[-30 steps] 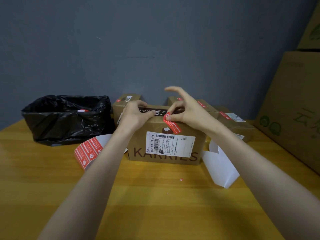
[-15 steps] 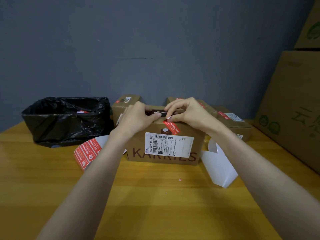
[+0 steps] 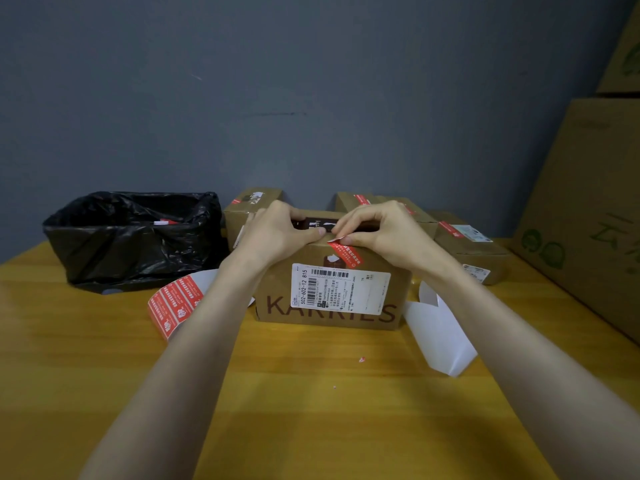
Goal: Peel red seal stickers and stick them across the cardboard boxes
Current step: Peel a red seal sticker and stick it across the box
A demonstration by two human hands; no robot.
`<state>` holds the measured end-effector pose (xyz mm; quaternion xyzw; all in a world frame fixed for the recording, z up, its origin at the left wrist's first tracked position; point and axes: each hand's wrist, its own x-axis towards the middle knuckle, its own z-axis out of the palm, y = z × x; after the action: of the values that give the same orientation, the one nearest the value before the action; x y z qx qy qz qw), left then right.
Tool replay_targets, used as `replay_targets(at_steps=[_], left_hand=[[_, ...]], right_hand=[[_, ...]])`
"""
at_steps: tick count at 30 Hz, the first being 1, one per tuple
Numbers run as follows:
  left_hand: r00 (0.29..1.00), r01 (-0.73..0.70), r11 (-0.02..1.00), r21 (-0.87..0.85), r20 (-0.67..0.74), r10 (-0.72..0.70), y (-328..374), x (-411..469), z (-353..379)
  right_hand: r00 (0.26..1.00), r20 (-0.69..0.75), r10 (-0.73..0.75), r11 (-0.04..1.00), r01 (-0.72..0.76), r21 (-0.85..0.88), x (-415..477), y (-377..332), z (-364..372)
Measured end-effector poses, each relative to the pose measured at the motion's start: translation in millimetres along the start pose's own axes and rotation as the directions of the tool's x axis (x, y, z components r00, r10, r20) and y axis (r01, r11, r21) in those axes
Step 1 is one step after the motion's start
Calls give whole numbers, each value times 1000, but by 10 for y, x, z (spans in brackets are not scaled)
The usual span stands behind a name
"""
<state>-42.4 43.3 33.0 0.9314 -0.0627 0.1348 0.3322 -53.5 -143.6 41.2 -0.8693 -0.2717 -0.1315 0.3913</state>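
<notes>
A brown cardboard box (image 3: 394, 271) printed KARRIES, with a white shipping label, stands on the wooden table in front of me. A red seal sticker (image 3: 346, 256) lies slanted over its top front edge. My left hand (image 3: 277, 233) grips the box's top left, thumb on the front edge. My right hand (image 3: 377, 230) rests on the top, fingertips pinching the sticker's upper end at the edge. A strip of red stickers on white backing (image 3: 173, 303) lies left of the box, partly behind my left forearm.
A bin lined with a black bag (image 3: 135, 237) stands at the back left. Three smaller boxes (image 3: 252, 202) (image 3: 377, 202) (image 3: 467, 247) with red seals sit behind. Empty white backing paper (image 3: 440, 337) lies to the right. Large cartons (image 3: 585, 202) rise at the far right.
My right hand has come down from raised, spread fingers onto the box top and now holds the sticker's upper end at the edge. The left hand stays on the box.
</notes>
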Motion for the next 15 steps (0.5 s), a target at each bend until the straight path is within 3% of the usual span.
replay_targets(at_steps=[7, 15], left_hand=[[1000, 8, 1000, 6, 8, -8, 4, 5, -12], [1000, 10, 1000, 2, 2, -10, 18, 2, -11]], right_hand=[[996, 84, 17, 992, -28, 124, -9, 1, -59], [996, 88, 27, 990, -38, 135, 5, 19, -84]])
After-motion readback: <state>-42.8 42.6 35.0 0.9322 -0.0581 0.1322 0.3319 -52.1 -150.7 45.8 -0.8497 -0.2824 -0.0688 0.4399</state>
